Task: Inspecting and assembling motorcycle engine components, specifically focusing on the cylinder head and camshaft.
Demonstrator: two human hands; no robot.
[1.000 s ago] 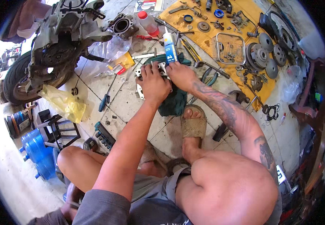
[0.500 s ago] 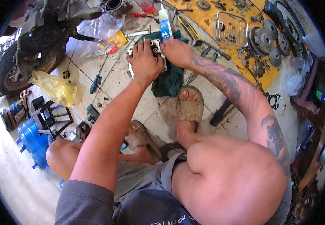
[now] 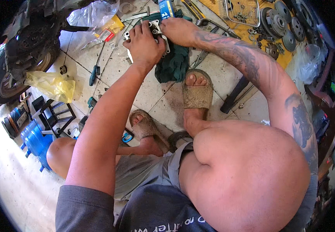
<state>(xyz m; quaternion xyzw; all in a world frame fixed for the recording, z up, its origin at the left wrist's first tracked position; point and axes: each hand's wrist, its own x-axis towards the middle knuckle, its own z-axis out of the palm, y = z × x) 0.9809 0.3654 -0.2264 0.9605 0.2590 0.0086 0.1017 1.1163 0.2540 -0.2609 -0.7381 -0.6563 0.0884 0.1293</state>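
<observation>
My left hand (image 3: 146, 48) lies over a silvery metal engine part (image 3: 154, 27), with its fingers bent across the top and gripping it. The part looks like a cylinder head, with bolt holes around its edge. Just right of it, my right hand (image 3: 180, 31) is closed with its fingers curled under; whatever they hold is hidden. Beyond that hand is a tube with a blue label (image 3: 166, 9), cut off by the top edge. A dark green cloth (image 3: 172, 65) is spread on the tiles beneath and beside the part.
A partly stripped motorbike with a wheel (image 3: 9, 79) stands at the left. Nearby are a yellow plastic bag (image 3: 53, 87) and a screwdriver (image 3: 94, 75). Loose parts and a wire basket (image 3: 241, 13) lie on a yellow sheet at the far right. A black-handled tool (image 3: 235, 94) lies beside my right foot.
The whole scene sits higher in the picture, as the head view has tilted downward. My left hand keeps its hold on the engine part, and my right hand stays close beside it.
</observation>
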